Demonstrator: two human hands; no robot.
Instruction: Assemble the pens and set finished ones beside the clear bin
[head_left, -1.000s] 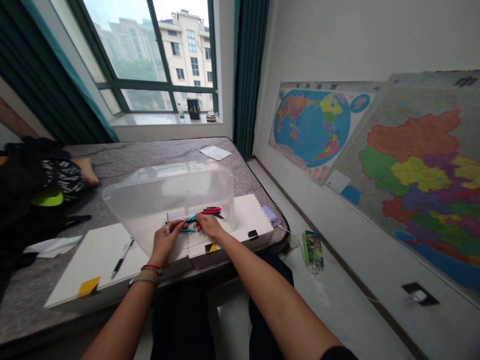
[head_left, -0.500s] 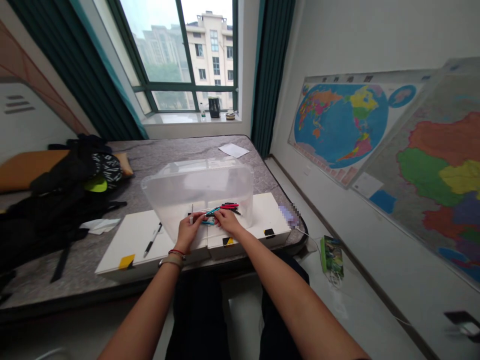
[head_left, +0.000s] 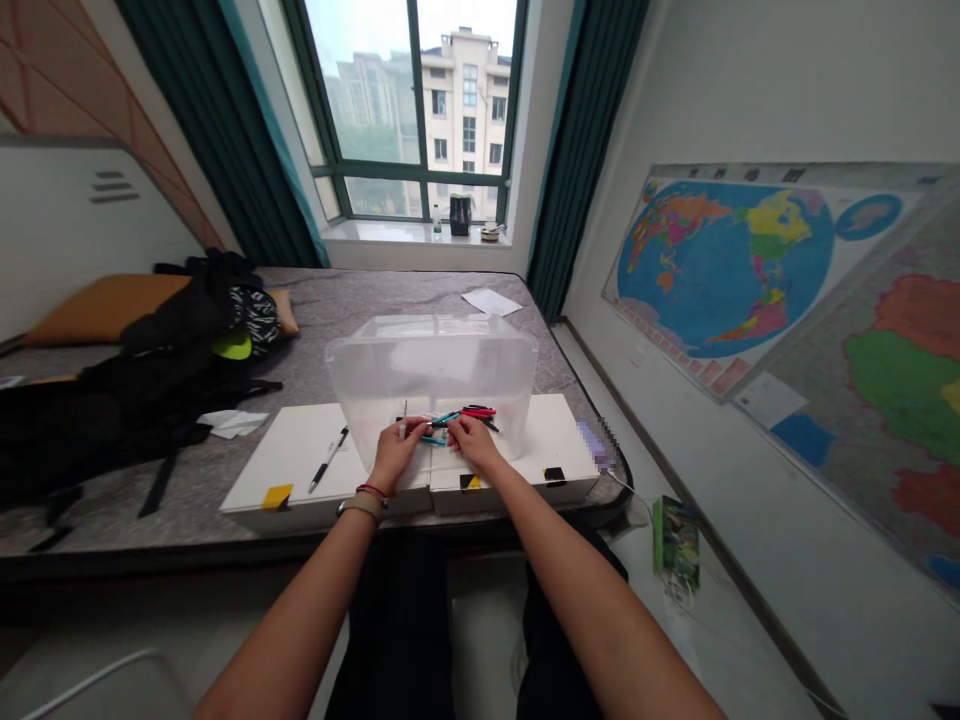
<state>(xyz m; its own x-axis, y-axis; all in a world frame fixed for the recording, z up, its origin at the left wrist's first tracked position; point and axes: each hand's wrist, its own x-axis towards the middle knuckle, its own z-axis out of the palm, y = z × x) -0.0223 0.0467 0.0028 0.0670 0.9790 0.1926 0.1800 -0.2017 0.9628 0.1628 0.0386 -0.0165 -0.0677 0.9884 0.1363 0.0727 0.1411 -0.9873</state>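
Observation:
My left hand [head_left: 397,452] is closed, its fingertips pinching one end of a slim dark pen [head_left: 435,425]. From the other side my right hand [head_left: 472,442] has its fingers closed around the same pen, partly hiding it. Just beyond the fingers lies a loose pile of red pens [head_left: 478,411], with black and teal ones among them. Behind the pile, and around part of it, stands a translucent plastic bin [head_left: 435,355]. A black-and-white pen [head_left: 328,460] lies apart, to the left of my left hand.
White boxes [head_left: 251,480] with yellow and black tape tabs sit side by side along the bed edge. Dark clothes and a bag [head_left: 172,340] lie at left beside a crumpled tissue [head_left: 234,423]. A paper sheet [head_left: 491,301] lies near the window.
The whole view has shifted, so the scene sits further right. Both hands stay together at the pens, with only small finger movement.

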